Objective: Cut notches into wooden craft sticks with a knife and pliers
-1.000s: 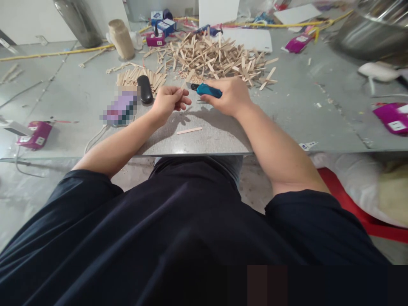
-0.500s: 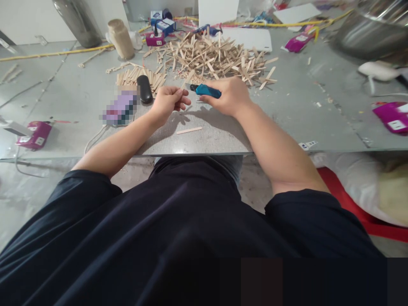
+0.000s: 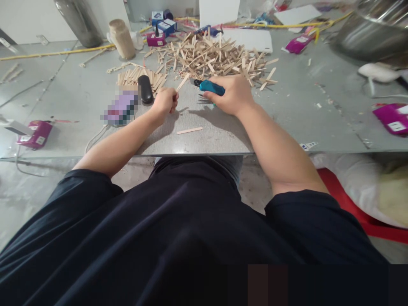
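Observation:
Between the thumb and fingers of my left hand (image 3: 166,101) is a flat wooden craft stick (image 3: 182,83), tilted up to the right. My right hand (image 3: 234,94) is closed around a blue-handled utility knife (image 3: 212,87), whose dark front end points left toward the stick, apart from it. Below the knife, some thin grey pointed pieces (image 3: 204,101) lie by my right fingers; I cannot tell what they are. Another craft stick (image 3: 190,130) lies flat on the table nearer to me. Behind both hands spreads a large heap of craft sticks (image 3: 219,55).
A black oblong case (image 3: 145,89) and a blurred-out phone-like object (image 3: 121,106) lie left of my left hand, beside a row of sticks (image 3: 132,76). A jar (image 3: 121,39) stands behind. At far right is a large metal pot (image 3: 369,32). The table edge (image 3: 197,154) runs before me.
My left fingers have curled in and drawn slightly left and down with the stick. My right hand has shifted a little right with the knife, away from the stick.

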The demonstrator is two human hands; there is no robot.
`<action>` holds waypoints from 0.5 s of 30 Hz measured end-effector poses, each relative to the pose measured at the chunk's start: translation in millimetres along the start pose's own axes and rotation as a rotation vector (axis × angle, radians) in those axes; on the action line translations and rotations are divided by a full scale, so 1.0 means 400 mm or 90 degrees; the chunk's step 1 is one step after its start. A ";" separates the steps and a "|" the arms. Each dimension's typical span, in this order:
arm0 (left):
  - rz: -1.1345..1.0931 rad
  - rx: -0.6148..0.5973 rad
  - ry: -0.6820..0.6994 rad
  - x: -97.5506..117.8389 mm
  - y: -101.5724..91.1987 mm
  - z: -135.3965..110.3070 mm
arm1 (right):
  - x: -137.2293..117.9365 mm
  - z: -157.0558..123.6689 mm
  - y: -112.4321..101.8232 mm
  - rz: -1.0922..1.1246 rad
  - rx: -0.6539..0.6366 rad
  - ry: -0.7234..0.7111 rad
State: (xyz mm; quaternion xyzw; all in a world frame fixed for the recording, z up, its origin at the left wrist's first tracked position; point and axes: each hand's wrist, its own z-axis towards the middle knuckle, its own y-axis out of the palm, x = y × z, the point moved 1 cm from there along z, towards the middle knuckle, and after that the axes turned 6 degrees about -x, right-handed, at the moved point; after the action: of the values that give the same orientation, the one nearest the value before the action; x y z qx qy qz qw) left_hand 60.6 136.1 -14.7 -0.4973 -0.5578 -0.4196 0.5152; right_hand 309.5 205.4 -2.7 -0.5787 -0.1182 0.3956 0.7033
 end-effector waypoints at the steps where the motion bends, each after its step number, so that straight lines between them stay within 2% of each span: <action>1: 0.000 0.007 0.004 -0.001 -0.002 0.005 | -0.003 -0.001 -0.004 0.001 0.003 0.003; 9: 0.041 -0.018 0.058 -0.009 -0.005 0.015 | -0.020 -0.008 -0.027 0.026 0.004 0.035; 15: 0.071 0.009 0.097 -0.014 0.002 0.011 | -0.012 -0.009 -0.024 0.006 0.026 0.020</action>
State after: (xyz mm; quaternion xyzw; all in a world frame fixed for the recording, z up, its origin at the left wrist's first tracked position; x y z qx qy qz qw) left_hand 60.5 139.9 -20.7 -0.4905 -0.4915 -0.4227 0.5823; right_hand 312.5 199.3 6.4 -0.5711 -0.0962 0.3923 0.7147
